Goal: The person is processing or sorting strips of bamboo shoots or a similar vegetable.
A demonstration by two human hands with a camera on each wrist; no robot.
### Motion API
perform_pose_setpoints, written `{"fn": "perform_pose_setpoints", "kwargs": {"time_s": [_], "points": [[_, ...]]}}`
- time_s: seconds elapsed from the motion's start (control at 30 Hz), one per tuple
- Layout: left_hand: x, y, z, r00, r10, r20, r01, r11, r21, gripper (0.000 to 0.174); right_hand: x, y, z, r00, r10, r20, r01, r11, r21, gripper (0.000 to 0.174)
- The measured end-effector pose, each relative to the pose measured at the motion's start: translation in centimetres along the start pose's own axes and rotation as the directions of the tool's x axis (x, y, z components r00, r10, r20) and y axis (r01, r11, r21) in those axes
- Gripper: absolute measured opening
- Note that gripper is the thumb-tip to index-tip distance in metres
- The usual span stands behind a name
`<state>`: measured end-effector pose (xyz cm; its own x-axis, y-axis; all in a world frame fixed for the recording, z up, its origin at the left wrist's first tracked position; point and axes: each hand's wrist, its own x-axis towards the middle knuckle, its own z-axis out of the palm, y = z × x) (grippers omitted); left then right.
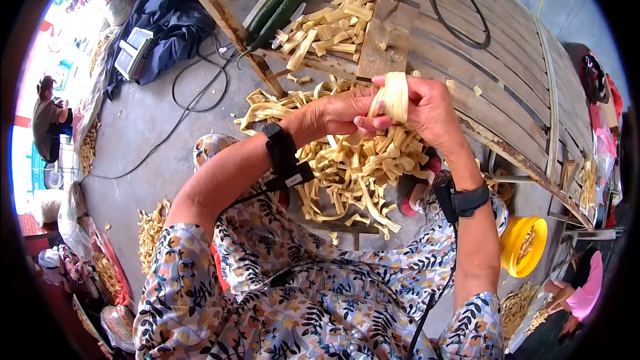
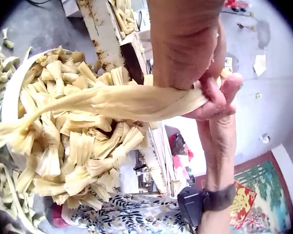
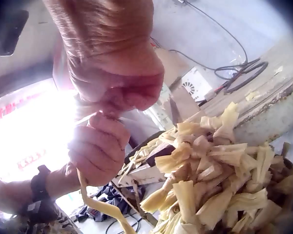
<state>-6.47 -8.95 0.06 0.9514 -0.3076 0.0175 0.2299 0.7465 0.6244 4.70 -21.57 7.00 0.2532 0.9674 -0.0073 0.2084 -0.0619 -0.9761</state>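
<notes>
Both hands meet over a heap of pale yellow knotted strips [image 1: 373, 160], close together in front of the bench. My left hand [image 1: 350, 110] grips one long pale yellow strip, fingers curled. A flat band of this strip [image 1: 397, 97] stands up at the right hand [image 1: 433, 110], which pinches it between thumb and fingers. In the left wrist view the strip [image 2: 117, 102] runs sideways from the hands, wide near them and narrowing to the left. Below the left hand [image 3: 100, 146], the right wrist view shows a tail of the strip [image 3: 105, 207] hanging down.
On the slatted bench [image 1: 493, 60] lie two cucumbers [image 1: 283, 7], cut yellow pieces [image 1: 333, 27], a wooden board [image 1: 387, 37] and a coiled black cable [image 1: 460, 20]. A yellow bucket [image 1: 523, 247] stands at the right. A white container rim [image 2: 12, 92] borders the knotted heap.
</notes>
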Motion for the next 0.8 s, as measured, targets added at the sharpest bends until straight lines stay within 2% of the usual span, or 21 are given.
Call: {"fn": "perform_pose_setpoints", "kwargs": {"time_s": [0.07, 0.1, 0.13, 0.17, 0.2, 0.23, 0.3, 0.33, 0.37, 0.43, 0.47, 0.57, 0.6, 0.63, 0.67, 0.7, 0.77, 0.8], "points": [[0.4, -0.1, -0.3, 0.998, -0.039, 0.058, 0.035, 0.998, 0.059, 0.042, -0.2, -0.8, 0.1, 0.988, 0.150, 0.040, -0.151, 0.988, 0.019, 0.027], [0.5, -0.2, 0.1, 0.997, 0.034, 0.070, -0.032, 0.999, -0.033, 0.040, -0.2, 0.1, 0.2, 0.993, 0.119, 0.020, -0.119, 0.992, 0.027, 0.027], [0.7, -0.4, 0.0, 0.997, 0.067, -0.033, -0.067, 0.998, 0.003, 0.039, 0.1, 0.9, 0.1, 0.998, -0.035, -0.050, 0.027, 0.988, -0.155, 0.026], [0.8, -0.5, -0.2, 0.985, 0.104, -0.135, -0.099, 0.994, 0.044, 0.037, 0.4, 1.7, -0.1, 0.976, -0.199, -0.087, 0.159, 0.927, -0.339, 0.026], [0.9, -0.4, 0.0, 0.962, 0.141, -0.234, -0.123, 0.988, 0.089, 0.035, 0.6, 1.9, -0.1, 0.927, -0.363, -0.095, 0.267, 0.816, -0.513, 0.026], [1.5, -0.4, 0.3, 0.821, 0.189, -0.538, -0.142, 0.982, 0.128, 0.025, 0.6, 1.6, 0.0, 0.841, -0.500, -0.209, 0.236, 0.684, -0.690, 0.025], [1.5, 0.2, 1.3, 0.696, 0.406, -0.593, -0.167, 0.894, 0.416, 0.018, 0.4, 1.6, 0.6, 0.840, -0.434, -0.325, 0.121, 0.734, -0.669, 0.025], [1.5, 0.8, 2.1, 0.624, 0.515, -0.589, -0.157, 0.820, 0.550, 0.016, 0.5, 1.7, 0.8, 0.833, -0.401, -0.382, 0.065, 0.756, -0.651, 0.026], [1.5, 1.1, 2.9, 0.554, 0.626, -0.549, -0.094, 0.702, 0.706, 0.015, 0.7, 2.2, 0.9, 0.851, -0.352, -0.390, 0.070, 0.811, -0.581, 0.020], [1.1, 1.3, 2.8, 0.559, 0.711, -0.427, 0.002, 0.513, 0.858, 0.015, 1.2, 2.8, 0.6, 0.918, -0.115, -0.378, -0.001, 0.956, -0.292, 0.014], [0.9, 1.5, 2.7, 0.567, 0.741, -0.360, 0.050, 0.405, 0.913, 0.015, 1.4, 3.0, 0.5, 0.940, 0.003, -0.342, -0.052, 0.989, -0.137, 0.011], [0.3, 2.3, 3.3, 0.673, 0.676, -0.301, 0.083, 0.336, 0.938, 0.016, 1.8, 3.2, 0.2, 0.971, 0.086, -0.225, -0.082, 0.996, 0.026, 0.008], [0.2, 2.3, 3.4, 0.707, 0.650, -0.278, 0.088, 0.309, 0.947, 0.016, 1.8, 3.6, 0.4, 0.968, 0.054, -0.244, -0.063, 0.997, -0.031, 0.008], [0.2, 1.8, 3.2, 0.718, 0.636, -0.283, 0.202, 0.198, 0.959, 0.018, 1.8, 4.4, 0.6, 0.966, 0.022, -0.258, -0.047, 0.995, -0.091, 0.008], [0.4, 1.4, 2.8, 0.711, 0.650, -0.269, 0.209, 0.170, 0.963, 0.019, 1.9, 5.1, 0.7, 0.963, -0.012, -0.270, -0.030, 0.988, -0.152, 0.008], [0.7, 1.1, 2.4, 0.705, 0.661, -0.256, 0.217, 0.143, 0.966, 0.020, 1.9, 5.2, 0.9, 0.943, -0.089, -0.321, -0.057, 0.906, -0.420, 0.007], [0.9, 0.4, 1.4, 0.706, 0.676, -0.208, 0.221, 0.069, 0.973, 0.025, 1.7, 4.8, 1.5, 0.875, -0.326, -0.358, 0.069, 0.815, -0.576, 0.007], [1.0, 0.6, 1.6, 0.687, 0.676, -0.265, 0.195, 0.180, 0.964, 0.023, 1.6, 4.4, 1.8, 0.822, -0.441, -0.360, 0.118, 0.751, -0.650, 0.008]]}}
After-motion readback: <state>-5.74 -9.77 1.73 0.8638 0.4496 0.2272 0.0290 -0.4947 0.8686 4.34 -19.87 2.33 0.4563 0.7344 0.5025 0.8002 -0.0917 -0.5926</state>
